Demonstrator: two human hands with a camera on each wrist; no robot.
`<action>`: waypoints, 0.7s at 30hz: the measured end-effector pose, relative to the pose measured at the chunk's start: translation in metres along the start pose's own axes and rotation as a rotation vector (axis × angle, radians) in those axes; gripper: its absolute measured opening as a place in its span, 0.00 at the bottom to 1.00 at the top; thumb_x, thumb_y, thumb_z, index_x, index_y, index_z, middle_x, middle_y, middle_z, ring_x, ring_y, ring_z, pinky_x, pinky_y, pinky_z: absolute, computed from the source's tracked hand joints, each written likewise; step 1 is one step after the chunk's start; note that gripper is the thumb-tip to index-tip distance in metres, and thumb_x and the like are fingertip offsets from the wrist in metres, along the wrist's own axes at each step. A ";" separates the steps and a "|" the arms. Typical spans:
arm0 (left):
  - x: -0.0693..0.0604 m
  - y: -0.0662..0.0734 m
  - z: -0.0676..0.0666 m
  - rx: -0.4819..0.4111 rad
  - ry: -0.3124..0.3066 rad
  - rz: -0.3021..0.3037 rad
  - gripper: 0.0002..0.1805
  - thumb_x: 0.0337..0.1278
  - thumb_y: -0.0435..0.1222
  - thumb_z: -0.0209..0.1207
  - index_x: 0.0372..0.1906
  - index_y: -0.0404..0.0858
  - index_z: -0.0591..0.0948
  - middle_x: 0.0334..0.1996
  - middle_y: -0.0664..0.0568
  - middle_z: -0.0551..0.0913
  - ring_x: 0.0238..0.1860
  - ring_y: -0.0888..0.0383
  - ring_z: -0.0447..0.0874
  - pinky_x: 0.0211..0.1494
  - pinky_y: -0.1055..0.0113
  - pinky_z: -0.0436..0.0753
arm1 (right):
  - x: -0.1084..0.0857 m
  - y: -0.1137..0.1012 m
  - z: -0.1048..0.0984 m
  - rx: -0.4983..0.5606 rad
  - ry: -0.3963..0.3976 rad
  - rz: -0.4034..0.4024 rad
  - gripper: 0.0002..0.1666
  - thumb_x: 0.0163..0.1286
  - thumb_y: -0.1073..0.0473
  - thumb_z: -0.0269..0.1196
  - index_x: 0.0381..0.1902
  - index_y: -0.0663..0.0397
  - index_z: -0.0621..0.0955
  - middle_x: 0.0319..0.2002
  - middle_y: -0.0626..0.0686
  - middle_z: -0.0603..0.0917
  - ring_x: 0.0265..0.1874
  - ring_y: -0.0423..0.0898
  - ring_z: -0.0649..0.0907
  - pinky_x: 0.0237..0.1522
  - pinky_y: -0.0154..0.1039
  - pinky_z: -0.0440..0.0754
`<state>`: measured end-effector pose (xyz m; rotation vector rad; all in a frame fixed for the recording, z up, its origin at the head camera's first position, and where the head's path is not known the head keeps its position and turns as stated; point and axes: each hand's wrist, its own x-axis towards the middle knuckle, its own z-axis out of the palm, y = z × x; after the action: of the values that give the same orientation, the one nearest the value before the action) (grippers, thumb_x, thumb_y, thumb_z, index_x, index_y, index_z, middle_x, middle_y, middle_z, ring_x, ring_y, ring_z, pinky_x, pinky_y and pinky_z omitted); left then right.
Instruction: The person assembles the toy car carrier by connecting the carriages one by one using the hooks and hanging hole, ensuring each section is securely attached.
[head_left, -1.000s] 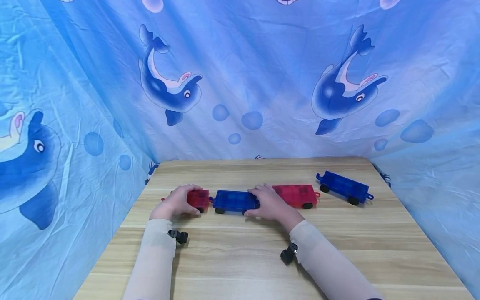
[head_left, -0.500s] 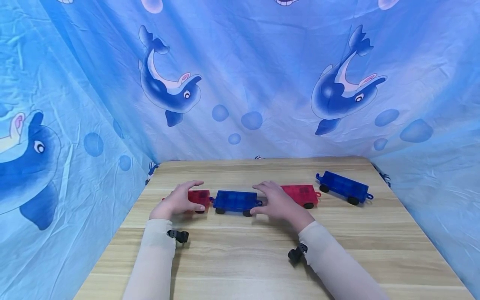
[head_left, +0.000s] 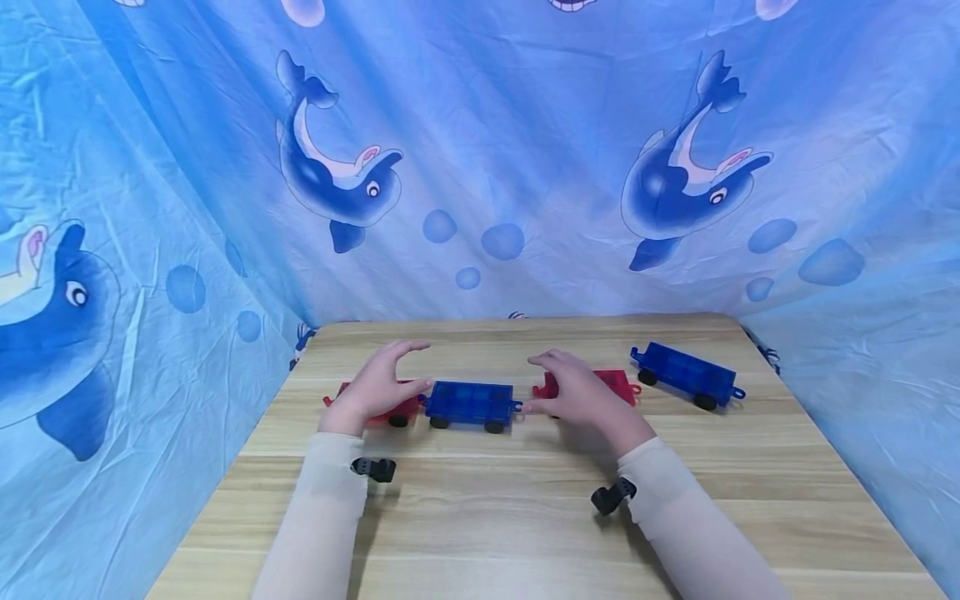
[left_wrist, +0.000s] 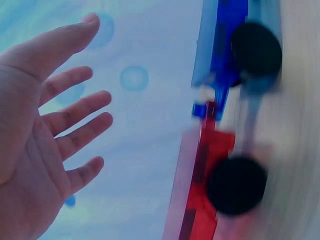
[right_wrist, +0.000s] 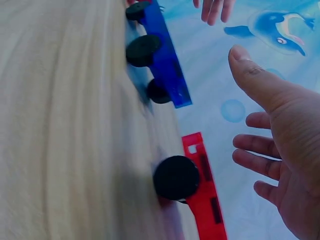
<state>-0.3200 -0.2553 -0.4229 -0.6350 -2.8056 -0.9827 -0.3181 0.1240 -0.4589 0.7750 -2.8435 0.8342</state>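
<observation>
Above the left red toy train car (head_left: 408,407), my left hand (head_left: 375,385) hovers with fingers spread, holding nothing. That car's end meets the hook of the middle blue toy train car (head_left: 471,402), and the left wrist view shows the two coupled. My right hand (head_left: 577,393) is spread over another red toy train car (head_left: 617,383) and hides part of it; nothing is in its fingers. In the right wrist view a gap separates this red car (right_wrist: 204,185) from the blue car (right_wrist: 165,55). All these cars have black wheels.
Another blue toy train car (head_left: 686,373) stands at an angle on the right rear of the wooden table (head_left: 480,517). Blue cloth with dolphins (head_left: 480,167) hangs behind the table and along both sides.
My right hand has let go of the middle blue car and moved right. My left hand has let go of the left red car, rising and shifting slightly right. The cars look nearly still.
</observation>
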 end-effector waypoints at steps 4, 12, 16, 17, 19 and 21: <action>0.009 0.015 0.010 0.007 0.010 0.054 0.35 0.65 0.49 0.72 0.75 0.53 0.74 0.72 0.52 0.72 0.74 0.45 0.68 0.72 0.39 0.70 | -0.001 0.003 -0.008 -0.014 0.005 0.017 0.55 0.58 0.28 0.75 0.77 0.46 0.73 0.75 0.55 0.72 0.76 0.60 0.66 0.72 0.65 0.66; 0.023 0.033 0.031 0.020 0.068 0.134 0.35 0.64 0.49 0.72 0.73 0.49 0.75 0.70 0.50 0.75 0.73 0.45 0.70 0.72 0.40 0.71 | -0.005 0.008 -0.014 -0.010 0.022 0.070 0.53 0.60 0.29 0.75 0.77 0.43 0.72 0.76 0.54 0.70 0.76 0.60 0.66 0.71 0.67 0.67; 0.028 0.038 0.044 0.045 0.058 0.156 0.36 0.64 0.51 0.71 0.74 0.50 0.74 0.71 0.53 0.73 0.73 0.48 0.69 0.72 0.43 0.72 | -0.006 0.010 -0.016 -0.004 0.031 0.097 0.54 0.59 0.31 0.76 0.78 0.43 0.72 0.77 0.55 0.69 0.77 0.62 0.65 0.71 0.70 0.65; 0.029 0.039 0.047 0.055 0.050 0.162 0.36 0.64 0.51 0.71 0.74 0.51 0.74 0.71 0.54 0.73 0.73 0.49 0.69 0.73 0.44 0.72 | -0.006 0.011 -0.016 -0.007 0.029 0.099 0.54 0.59 0.31 0.76 0.78 0.43 0.72 0.77 0.55 0.68 0.77 0.62 0.65 0.70 0.70 0.65; 0.030 0.040 0.052 0.063 0.035 0.167 0.37 0.64 0.53 0.71 0.74 0.52 0.73 0.71 0.56 0.72 0.73 0.51 0.69 0.73 0.45 0.71 | -0.006 0.013 -0.016 -0.016 0.024 0.100 0.55 0.59 0.31 0.76 0.78 0.43 0.71 0.76 0.55 0.69 0.76 0.62 0.65 0.70 0.71 0.65; 0.031 0.040 0.056 0.073 0.029 0.178 0.37 0.63 0.55 0.71 0.74 0.52 0.73 0.71 0.56 0.72 0.73 0.51 0.69 0.73 0.45 0.71 | -0.006 0.015 -0.016 -0.023 0.017 0.098 0.55 0.59 0.32 0.77 0.78 0.44 0.71 0.76 0.56 0.70 0.76 0.62 0.65 0.71 0.70 0.64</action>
<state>-0.3290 -0.1816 -0.4370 -0.8372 -2.6891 -0.8464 -0.3212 0.1457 -0.4538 0.6274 -2.8904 0.8144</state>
